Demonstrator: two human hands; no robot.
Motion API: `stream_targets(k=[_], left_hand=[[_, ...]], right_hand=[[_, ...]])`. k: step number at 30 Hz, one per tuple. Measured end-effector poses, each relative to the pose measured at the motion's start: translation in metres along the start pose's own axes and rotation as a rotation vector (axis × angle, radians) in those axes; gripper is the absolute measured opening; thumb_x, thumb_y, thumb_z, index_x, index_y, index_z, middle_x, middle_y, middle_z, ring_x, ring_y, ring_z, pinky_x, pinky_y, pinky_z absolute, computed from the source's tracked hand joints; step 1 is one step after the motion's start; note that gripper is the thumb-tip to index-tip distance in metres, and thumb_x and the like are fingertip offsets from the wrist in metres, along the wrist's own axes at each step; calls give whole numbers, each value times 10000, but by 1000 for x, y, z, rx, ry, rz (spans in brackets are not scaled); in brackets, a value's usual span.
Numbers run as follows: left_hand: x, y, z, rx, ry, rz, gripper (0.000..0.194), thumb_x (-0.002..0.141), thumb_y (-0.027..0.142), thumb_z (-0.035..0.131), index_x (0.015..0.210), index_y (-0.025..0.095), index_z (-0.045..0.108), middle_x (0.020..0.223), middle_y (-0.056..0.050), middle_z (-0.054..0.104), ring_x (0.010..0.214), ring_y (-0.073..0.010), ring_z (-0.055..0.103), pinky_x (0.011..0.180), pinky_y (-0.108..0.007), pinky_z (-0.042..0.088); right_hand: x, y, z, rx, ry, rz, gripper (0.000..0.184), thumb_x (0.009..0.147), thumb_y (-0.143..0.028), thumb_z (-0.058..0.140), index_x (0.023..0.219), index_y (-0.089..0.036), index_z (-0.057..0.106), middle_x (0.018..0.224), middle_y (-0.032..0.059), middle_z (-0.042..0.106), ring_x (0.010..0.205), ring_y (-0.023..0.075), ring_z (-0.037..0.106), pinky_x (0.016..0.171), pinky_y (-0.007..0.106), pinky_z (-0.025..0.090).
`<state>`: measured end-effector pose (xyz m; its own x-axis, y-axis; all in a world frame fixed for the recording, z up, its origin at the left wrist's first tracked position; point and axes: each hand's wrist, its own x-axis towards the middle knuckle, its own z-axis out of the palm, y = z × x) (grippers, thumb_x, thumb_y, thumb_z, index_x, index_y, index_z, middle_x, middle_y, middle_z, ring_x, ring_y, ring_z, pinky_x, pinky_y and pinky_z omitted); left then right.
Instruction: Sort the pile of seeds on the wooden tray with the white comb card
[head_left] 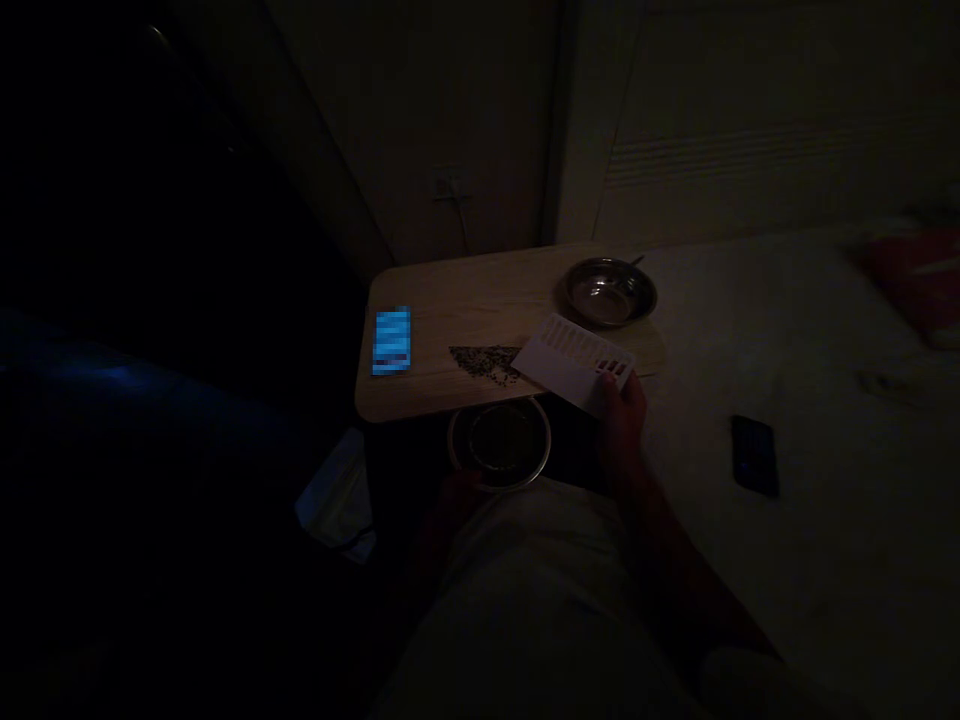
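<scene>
In dim light, my right hand grips a flat white card with a row of slots cut along its far side. The card's left edge lies beside a spread of small dark grains or seeds on a small wooden table. Just below the table's front edge is a round bowl with a pale rim and a dark inside. My left hand is closed at the bowl's near-left rim; its fingers are mostly lost in shadow. I cannot make out what the bowl contains.
A shiny metal bowl with a utensil handle stands at the table's back right. A lit, blurred screen lies at the left end. A dark phone rests on the pale surface to the right. A pale bag-like object is below left.
</scene>
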<state>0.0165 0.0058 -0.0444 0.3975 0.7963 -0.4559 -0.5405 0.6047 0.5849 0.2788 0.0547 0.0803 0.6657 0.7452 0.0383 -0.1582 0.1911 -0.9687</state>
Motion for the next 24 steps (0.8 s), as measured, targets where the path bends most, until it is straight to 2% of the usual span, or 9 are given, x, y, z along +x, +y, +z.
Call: stream_targets(k=[4,9,12,15,19,24], left_hand=[[0,-1,1,13,40,-34,199,653,257,697,826,159,714,793,-113,762,1099,-427,648,1020,-540,433],[-3,1,6,-3,36,-50,261,647,235,718,900,170,721,824,-111,763,1136,-427,640,1035,-574,418],[-6,2,9,-10,31,-49,295,653,256,734,936,176,722,874,-113,771,1147,-412,637,1042,-551,420],[-7,3,9,51,32,-29,278,668,285,734,925,181,719,904,-108,775,1140,-405,638,1033,-524,426],[-7,4,6,137,16,-4,227,674,294,723,851,152,710,843,-134,761,1115,-438,631,1007,-547,420],[-7,6,9,242,6,37,294,726,389,714,844,120,716,832,-153,745,1064,-444,639,971,-572,429]], right_hand=[[0,2,0,-26,-10,-14,327,761,-370,666,1039,-199,656,1035,50,723,939,196,647,882,366,532],[0,4,-2,-29,-9,-3,415,682,-278,705,1084,-198,634,1021,39,719,912,197,655,881,379,527],[0,7,-4,-48,-29,0,401,679,-275,703,1068,-198,638,1002,35,720,889,196,654,869,377,526],[1,11,-5,-73,-46,-19,369,679,-277,696,1034,-195,639,992,33,719,892,197,646,850,362,523],[2,17,-6,-92,-59,-48,366,684,-270,687,1037,-198,625,985,27,706,892,189,632,833,346,518],[1,14,-5,-119,-64,-85,322,704,-261,677,1015,-199,624,975,29,691,883,185,623,818,336,520]])
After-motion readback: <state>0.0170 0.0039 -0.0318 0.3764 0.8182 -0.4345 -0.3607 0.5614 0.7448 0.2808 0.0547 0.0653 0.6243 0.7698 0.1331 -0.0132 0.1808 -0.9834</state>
